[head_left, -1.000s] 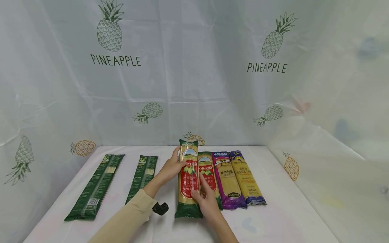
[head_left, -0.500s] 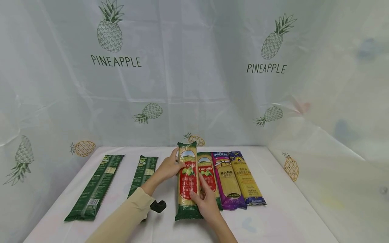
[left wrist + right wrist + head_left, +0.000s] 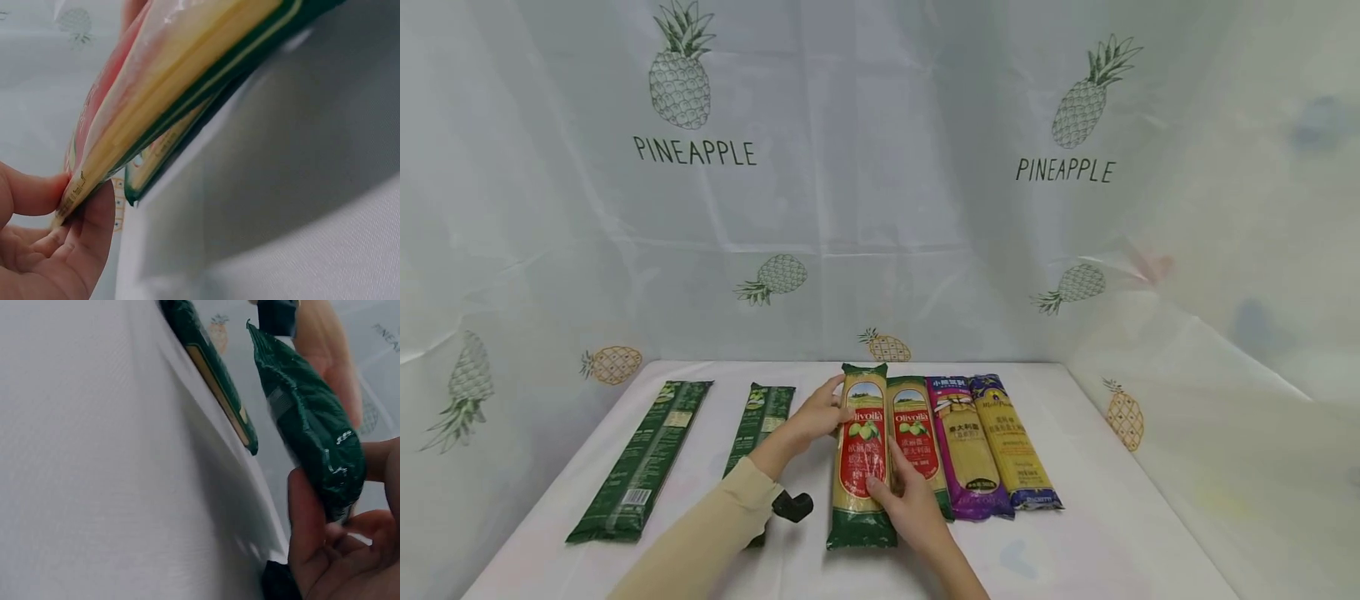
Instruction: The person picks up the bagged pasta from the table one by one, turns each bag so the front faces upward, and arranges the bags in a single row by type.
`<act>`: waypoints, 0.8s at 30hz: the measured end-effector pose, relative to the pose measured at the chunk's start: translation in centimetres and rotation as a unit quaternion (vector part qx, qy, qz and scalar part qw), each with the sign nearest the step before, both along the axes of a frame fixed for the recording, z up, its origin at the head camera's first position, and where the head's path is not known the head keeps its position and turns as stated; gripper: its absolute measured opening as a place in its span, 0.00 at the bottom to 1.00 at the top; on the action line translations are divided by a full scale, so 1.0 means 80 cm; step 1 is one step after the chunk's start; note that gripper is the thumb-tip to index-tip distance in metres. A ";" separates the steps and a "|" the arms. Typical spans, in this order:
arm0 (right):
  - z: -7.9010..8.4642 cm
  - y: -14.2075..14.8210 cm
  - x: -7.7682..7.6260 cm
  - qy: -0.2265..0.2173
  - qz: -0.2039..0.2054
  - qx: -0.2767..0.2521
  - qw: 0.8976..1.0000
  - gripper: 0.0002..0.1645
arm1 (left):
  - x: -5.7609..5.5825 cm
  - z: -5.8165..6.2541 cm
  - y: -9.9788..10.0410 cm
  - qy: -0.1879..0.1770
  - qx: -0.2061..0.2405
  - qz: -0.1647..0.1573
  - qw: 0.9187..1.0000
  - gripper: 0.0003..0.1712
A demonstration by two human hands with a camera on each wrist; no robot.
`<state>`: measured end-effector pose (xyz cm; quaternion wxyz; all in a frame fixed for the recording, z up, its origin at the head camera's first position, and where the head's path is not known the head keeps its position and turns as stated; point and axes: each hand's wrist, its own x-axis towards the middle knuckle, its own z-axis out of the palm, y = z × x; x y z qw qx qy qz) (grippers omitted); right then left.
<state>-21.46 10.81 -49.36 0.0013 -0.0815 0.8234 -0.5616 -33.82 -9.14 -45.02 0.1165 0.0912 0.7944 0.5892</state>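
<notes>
Both hands hold a spaghetti packet (image 3: 862,454) with a red Olivoilà label and green ends. The left hand (image 3: 808,417) pinches its upper left edge, thumb in front and fingers behind, as the left wrist view shows on the packet's side (image 3: 162,94). Lower down on the right edge, the right hand (image 3: 910,500) grips it with the thumb across the front. In the right wrist view its green back (image 3: 312,437) is tilted over the white table, with space beneath. A matching Olivoilà packet (image 3: 917,433) lies just to the right, partly covered by the right hand.
A purple pasta packet (image 3: 970,450) and a yellow-and-blue one (image 3: 1015,442) lie side by side at the right. Two green packets lie back up on the left, one farther out (image 3: 640,467), one (image 3: 760,425) partly behind the left forearm. A black object (image 3: 793,506) shows beside the left sleeve.
The held packet has come down a little toward the table, both hands moving with it and keeping their grip. The head view has shifted slightly. The other packets lie as before.
</notes>
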 end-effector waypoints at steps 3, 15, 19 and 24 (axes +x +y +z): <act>0.007 0.003 -0.001 -0.010 0.012 0.039 0.999 0.50 | -0.001 -0.001 -0.001 -0.005 0.002 -0.007 1.000 0.46; 0.038 0.023 -0.036 -0.006 0.083 0.142 0.986 0.48 | -0.022 -0.016 0.007 -0.014 -0.025 -0.001 1.000 0.45; 0.039 0.024 -0.046 0.002 0.088 0.175 0.981 0.48 | -0.031 -0.023 0.011 -0.012 -0.038 0.005 0.999 0.45; 0.036 0.021 -0.054 -0.006 0.082 0.195 0.977 0.47 | -0.038 -0.030 0.015 -0.005 -0.050 0.003 0.999 0.43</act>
